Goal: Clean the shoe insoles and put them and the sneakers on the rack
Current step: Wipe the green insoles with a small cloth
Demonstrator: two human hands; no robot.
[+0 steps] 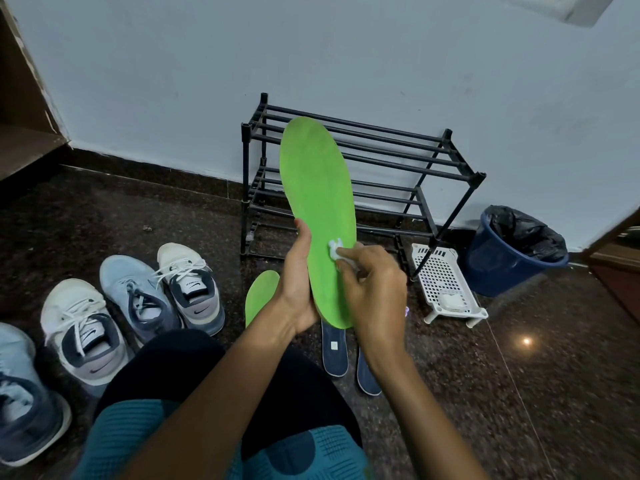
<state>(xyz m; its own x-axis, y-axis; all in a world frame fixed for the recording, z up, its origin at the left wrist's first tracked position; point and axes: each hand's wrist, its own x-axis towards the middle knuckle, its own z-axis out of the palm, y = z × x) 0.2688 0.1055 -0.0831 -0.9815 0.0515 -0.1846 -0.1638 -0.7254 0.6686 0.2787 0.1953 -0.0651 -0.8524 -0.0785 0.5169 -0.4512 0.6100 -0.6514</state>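
While our left hand (298, 282) clamps the green insole (320, 209) near its heel, toe pointing up and away toward the rack (433, 157), our right hand (372, 284) pinches a white wipe (337, 250) against its lower face, long axis free above.

The insole (318, 216) you hold is bright lime green, and the wad (341, 252) pressed on it is white. A second green insole (260, 296) lies on your floor (519, 393), dark speckled stone in brown-black. Two navy insoles (335, 348) lie there too, one with a small white label. Your rack (363, 168) is black against a pale blue-white wall (346, 57). Two sneakers (190, 285) are white with navy tongues and grey heels; two others (138, 292) look light blue over darker blue, though blur hides detail. The perforated tray (446, 282) is white, the bucket (502, 268) blue with a black liner.
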